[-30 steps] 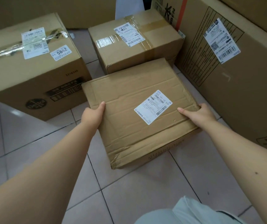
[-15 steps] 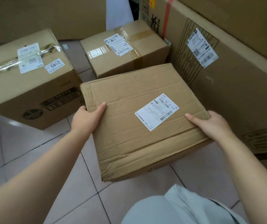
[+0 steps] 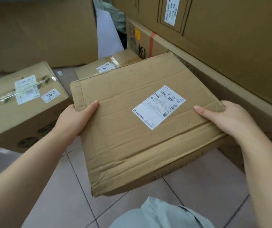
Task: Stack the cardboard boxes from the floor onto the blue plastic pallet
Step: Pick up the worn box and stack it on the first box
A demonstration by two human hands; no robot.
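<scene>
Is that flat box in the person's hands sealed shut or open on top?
Shut. The flat box has its creased top flaps lying flat and closed under a shipping label; no gap shows. Whether tape holds them, cannot tell.

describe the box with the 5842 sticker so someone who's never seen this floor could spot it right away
Start at the flat creased box held between the left hand and right hand, then look to its left on the tiled floor. The taller carton there is the one: crinkled clear tape across its top, a white shipping label, and a small sticker reading 5842, which no neighbouring box shows.
</scene>
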